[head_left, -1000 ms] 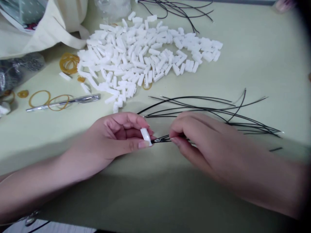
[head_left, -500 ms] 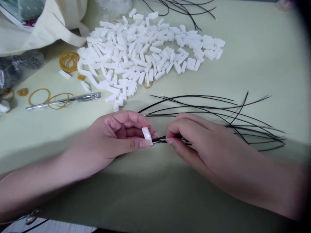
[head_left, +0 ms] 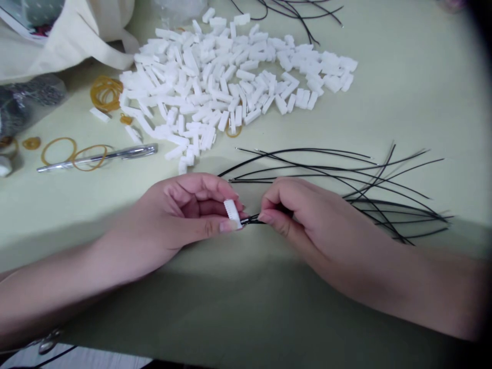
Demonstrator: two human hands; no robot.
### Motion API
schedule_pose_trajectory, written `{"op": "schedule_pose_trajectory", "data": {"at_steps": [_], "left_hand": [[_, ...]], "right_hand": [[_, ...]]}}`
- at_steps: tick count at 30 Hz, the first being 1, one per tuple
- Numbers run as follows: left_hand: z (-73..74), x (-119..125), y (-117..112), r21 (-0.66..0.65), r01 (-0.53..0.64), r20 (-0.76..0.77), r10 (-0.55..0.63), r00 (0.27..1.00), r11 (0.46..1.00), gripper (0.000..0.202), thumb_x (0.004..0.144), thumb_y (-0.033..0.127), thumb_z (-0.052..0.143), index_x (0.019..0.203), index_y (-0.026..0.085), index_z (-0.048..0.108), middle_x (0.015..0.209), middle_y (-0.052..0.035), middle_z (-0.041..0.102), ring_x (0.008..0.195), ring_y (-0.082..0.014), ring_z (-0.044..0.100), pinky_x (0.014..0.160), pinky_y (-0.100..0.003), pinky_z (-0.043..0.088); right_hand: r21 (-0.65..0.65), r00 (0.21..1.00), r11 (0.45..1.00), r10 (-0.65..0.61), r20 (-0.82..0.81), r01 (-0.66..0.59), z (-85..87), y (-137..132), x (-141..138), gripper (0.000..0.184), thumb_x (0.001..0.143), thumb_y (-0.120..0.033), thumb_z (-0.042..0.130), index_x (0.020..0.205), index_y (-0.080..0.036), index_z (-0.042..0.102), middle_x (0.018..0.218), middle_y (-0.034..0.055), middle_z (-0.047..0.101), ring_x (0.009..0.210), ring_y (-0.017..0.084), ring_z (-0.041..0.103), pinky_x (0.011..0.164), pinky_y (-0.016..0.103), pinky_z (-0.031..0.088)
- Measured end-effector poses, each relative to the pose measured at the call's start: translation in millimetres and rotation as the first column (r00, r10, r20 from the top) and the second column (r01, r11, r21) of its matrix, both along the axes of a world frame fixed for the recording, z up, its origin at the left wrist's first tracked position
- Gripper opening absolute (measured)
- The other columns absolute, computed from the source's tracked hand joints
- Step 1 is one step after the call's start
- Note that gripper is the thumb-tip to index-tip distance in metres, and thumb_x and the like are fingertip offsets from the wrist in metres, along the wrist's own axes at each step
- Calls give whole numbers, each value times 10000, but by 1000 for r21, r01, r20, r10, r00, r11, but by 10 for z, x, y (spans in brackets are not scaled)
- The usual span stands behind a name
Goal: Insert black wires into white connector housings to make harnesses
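Note:
Between thumb and fingers, my left hand point(head_left: 192, 210) holds a small white plastic connector housing point(head_left: 231, 211), its toothed side facing left. Black wires point(head_left: 251, 220) meet the housing's right side; whether their metal tips sit inside it is too small to tell. My right hand point(head_left: 303, 215) pinches a black wire close to the housing, thumb against forefinger. Other loose black wires point(head_left: 330, 167) with bare metal ends lie on the table behind and to the right of my right hand.
A wide heap of white connector housings point(head_left: 215, 77) covers the table's far middle. Rubber bands point(head_left: 106, 94), a silver pen point(head_left: 134, 152) and a clear plastic bag point(head_left: 31, 100) lie left. A cream cloth bag point(head_left: 88, 36) stands far left, and more black wires point(head_left: 295, 10) lie at the back.
My right hand has shifted slightly left, closer to the housing, and the trailing wire ends on the right have moved. My left hand keeps its hold on the housing.

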State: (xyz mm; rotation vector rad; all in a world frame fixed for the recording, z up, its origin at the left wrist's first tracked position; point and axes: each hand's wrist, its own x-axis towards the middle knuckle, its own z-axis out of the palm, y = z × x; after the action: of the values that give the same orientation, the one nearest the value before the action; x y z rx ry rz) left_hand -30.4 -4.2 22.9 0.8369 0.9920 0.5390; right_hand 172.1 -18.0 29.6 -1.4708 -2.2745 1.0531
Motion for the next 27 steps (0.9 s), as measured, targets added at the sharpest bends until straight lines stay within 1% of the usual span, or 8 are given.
{"op": "schedule_pose_trajectory", "data": {"at_steps": [4,8,12,17,20,24,27], "left_hand": [[-15,-7,-6,7,4,14,-4,1000,1000,173,745,56,695,860,180,654,794,31,727,734,-67,674,683,-99,544],[-29,-12,-16,-20,-9,21,9,1000,1000,182,733,40,700,841,180,657,784,37,728,729,-68,677,672,-93,543],[-38,-16,-30,32,-2,9,2,1000,999,183,732,50,708,849,183,663,784,41,729,728,-64,676,680,-93,545],[-28,-6,-45,100,-23,-46,27,999,995,168,722,59,717,828,178,664,750,49,714,711,-55,665,668,-77,537],[-20,-2,-53,111,-11,-76,19,997,994,158,724,78,722,831,177,663,753,44,715,706,-58,665,664,-80,537],[-6,1,-61,119,7,-80,3,997,993,148,735,108,721,849,184,665,778,41,724,732,-65,674,669,-82,539],[5,6,-65,142,2,-94,11,995,990,141,736,113,722,845,182,666,786,41,729,742,-66,680,678,-78,538]], "right_hand": [[54,998,998,-3,-67,7,-17,1,0,156,890,-219,467,764,-179,550,737,-10,559,657,104,493,524,225,383],[77,996,997,3,-86,4,-45,-21,-13,170,887,-210,463,743,-168,542,729,-5,554,659,104,496,532,229,386],[74,996,997,-24,-83,31,-53,-62,-31,180,893,-217,455,737,-168,531,725,-2,547,676,111,494,551,237,394],[7,996,999,-51,-77,52,-22,-54,-47,188,894,-226,448,736,-170,534,717,-4,550,653,111,488,534,237,393],[-29,997,998,-54,-56,53,-8,-28,-38,196,895,-238,440,740,-175,542,718,-3,558,632,114,485,505,236,380],[-43,998,998,-55,-29,53,-3,-22,-21,209,891,-253,439,729,-175,543,715,2,559,633,121,485,509,242,379],[-42,998,998,-47,-28,46,-4,-44,-20,205,899,-263,435,750,-176,546,736,3,558,659,124,486,536,248,383]]}}
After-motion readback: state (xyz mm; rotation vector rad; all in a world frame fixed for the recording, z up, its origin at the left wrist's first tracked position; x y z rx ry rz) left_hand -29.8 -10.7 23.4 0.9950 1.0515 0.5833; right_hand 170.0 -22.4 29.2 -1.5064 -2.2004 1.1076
